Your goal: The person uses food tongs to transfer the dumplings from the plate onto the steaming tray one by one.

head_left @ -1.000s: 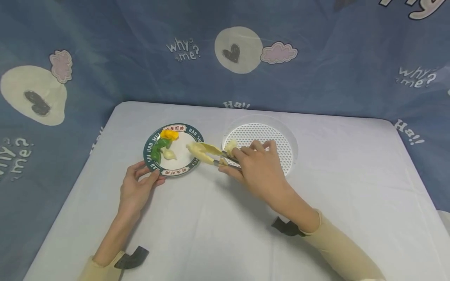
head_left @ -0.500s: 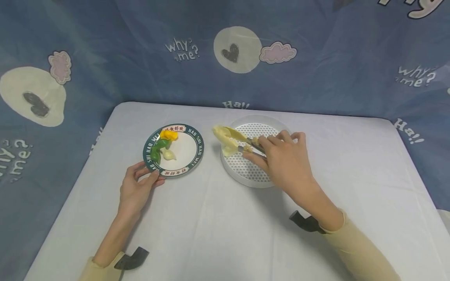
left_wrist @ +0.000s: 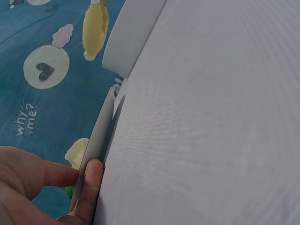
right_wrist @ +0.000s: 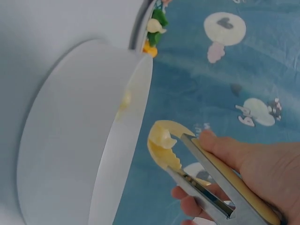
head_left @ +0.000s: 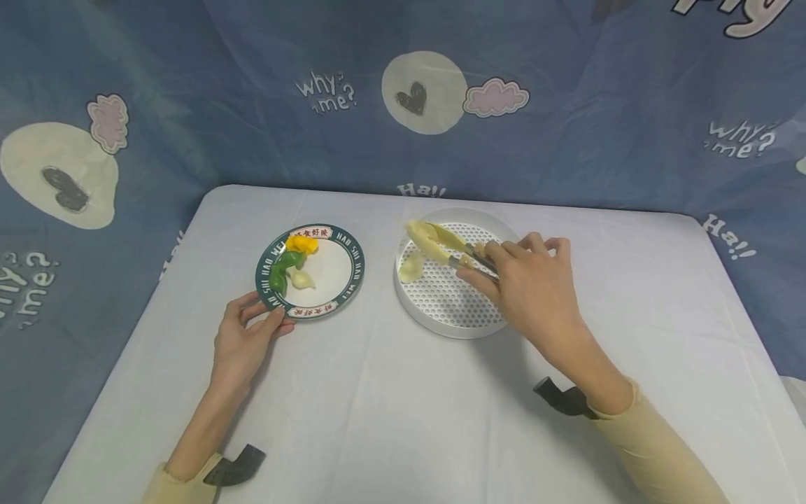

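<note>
Tongs [head_left: 440, 253], head view: over the sieve [head_left: 453, 306], near a pale piece [head_left: 412, 267]; probably light, stiff, best held by the handles, which the right hand [head_left: 534, 283] pinches; left wrist: the left hand [left_wrist: 29, 180] pinches the edge of the plate [left_wrist: 100, 131]; right wrist: the sieve's tall wall could block a low approach.

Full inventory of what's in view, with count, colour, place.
plate: 1, white with green lettered rim, left of tray
yellow piece: 1, yellow, on plate, far side
green pieces: count unclear, green, on plate
bulb: 1, cream, on plate
perforated tray: 1, white, on table
pale piece: 1, pale yellow, in tray, left side
tongs: 1, yellow and metallic, over tray
table: 1, white, beneath everything
backdrop: 1, blue, printed, behind table
sleeves: 2, beige, on forearms
left grip: 1, bare, holding plate edge
right grip: 1, bare, holding tongs
</note>
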`<state>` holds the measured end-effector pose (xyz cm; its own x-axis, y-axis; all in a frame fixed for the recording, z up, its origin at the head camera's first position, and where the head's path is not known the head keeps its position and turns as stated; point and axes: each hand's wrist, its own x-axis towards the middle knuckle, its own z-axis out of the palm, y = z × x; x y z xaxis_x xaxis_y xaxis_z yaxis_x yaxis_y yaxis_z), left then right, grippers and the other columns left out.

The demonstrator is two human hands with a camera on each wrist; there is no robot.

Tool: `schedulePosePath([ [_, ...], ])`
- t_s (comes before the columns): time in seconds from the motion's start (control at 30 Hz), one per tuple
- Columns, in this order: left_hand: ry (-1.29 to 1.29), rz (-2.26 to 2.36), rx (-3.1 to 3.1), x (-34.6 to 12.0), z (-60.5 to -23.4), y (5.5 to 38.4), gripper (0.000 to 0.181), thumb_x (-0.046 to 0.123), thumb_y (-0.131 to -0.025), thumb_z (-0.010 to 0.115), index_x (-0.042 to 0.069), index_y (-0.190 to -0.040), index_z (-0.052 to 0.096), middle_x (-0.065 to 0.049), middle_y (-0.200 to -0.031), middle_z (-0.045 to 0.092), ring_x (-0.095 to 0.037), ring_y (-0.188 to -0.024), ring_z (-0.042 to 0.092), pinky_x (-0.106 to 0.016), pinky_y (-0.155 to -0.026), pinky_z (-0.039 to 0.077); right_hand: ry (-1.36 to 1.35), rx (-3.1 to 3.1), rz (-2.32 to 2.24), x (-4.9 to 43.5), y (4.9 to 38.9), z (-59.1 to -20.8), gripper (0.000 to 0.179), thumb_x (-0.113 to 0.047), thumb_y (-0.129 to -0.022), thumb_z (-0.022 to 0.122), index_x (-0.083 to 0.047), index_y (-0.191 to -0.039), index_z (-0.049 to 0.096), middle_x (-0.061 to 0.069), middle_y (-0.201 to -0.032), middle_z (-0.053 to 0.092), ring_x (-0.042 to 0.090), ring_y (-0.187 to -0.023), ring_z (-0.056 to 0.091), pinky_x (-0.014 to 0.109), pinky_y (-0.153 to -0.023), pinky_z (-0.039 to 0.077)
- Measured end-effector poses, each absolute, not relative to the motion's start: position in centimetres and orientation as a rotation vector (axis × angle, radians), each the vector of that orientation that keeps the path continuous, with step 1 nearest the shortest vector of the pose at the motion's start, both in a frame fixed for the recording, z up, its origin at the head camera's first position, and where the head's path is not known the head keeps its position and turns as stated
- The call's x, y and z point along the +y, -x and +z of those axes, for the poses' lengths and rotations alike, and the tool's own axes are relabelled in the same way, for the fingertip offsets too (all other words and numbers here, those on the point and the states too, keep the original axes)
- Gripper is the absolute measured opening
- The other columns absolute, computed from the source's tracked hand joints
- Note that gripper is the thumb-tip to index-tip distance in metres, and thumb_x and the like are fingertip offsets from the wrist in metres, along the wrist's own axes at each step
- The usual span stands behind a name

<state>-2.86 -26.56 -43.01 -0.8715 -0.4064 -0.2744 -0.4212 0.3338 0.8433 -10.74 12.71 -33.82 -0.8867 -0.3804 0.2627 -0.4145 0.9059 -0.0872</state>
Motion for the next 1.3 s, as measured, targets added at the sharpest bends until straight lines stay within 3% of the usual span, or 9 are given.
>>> schedulePosePath([
  [0.2, 0.786, 1.637, 2.547, -26.6, -43.0, 2.9, 0.075, 0.024, -0.110, 0.063, 0.006, -0.170, 0.021, -0.022, -0.156, 0.054, 0.015, -0.079, 0.070, -0.005, -0.087, 0.062, -0.553, -2.830, 0.219, 13.3, 10.9, -33.9, 0.061, -0.065, -0.100, 0.065, -0.008, -0.117, 0.077, 0.011, -0.102, 0.082, 0.042, -0.103, 0.066, 0.068, -0.101, 0.043],
  [0.6, 0.783, 1.637, 2.551, -26.5, -42.9, 3.0, 0.075, 0.022, -0.110, 0.063, 0.005, -0.170, 0.022, -0.022, -0.156, 0.054, 0.015, -0.079, 0.069, -0.007, -0.086, 0.063, -0.538, -2.818, 0.225, 13.5, 10.7, -34.1, 0.061, -0.066, -0.101, 0.064, -0.008, -0.114, 0.077, 0.011, -0.097, 0.080, 0.044, -0.101, 0.067, 0.069, -0.100, 0.043],
  [0.83, 0.770, 1.652, 2.541, -26.6, -42.8, 3.0, 0.075, 0.021, -0.110, 0.062, 0.005, -0.170, 0.020, -0.022, -0.156, 0.054, 0.015, -0.080, 0.070, -0.008, -0.087, 0.064, -0.512, -2.793, 0.226, 13.5, 10.7, -34.3, 0.070, -0.074, -0.092, 0.070, -0.005, -0.108, 0.076, 0.012, -0.081, 0.074, 0.041, -0.089, 0.066, 0.063, -0.091, 0.046],
  [1.03, 0.775, 1.643, 2.541, -26.7, -42.9, 2.9, 0.075, 0.022, -0.110, 0.062, 0.005, -0.170, 0.020, -0.022, -0.156, 0.054, 0.015, -0.079, 0.070, -0.007, -0.086, 0.063, -0.528, -2.802, 0.206, 13.3, 10.6, -34.5, 0.073, -0.077, -0.092, 0.066, -0.007, -0.110, 0.077, 0.011, -0.081, 0.074, 0.039, -0.088, 0.067, 0.058, -0.084, 0.046],
  [1.3, 0.776, 1.639, 2.536, -26.6, -42.8, 2.8, 0.075, 0.021, -0.110, 0.062, 0.004, -0.170, 0.019, -0.023, -0.156, 0.053, 0.015, -0.079, 0.070, -0.007, -0.087, 0.063, -0.555, -2.863, 0.240, 12.1, 10.4, -34.3, 0.077, -0.079, -0.094, 0.061, -0.010, -0.122, 0.077, 0.009, -0.098, 0.080, 0.039, -0.098, 0.067, 0.066, -0.096, 0.046],
])
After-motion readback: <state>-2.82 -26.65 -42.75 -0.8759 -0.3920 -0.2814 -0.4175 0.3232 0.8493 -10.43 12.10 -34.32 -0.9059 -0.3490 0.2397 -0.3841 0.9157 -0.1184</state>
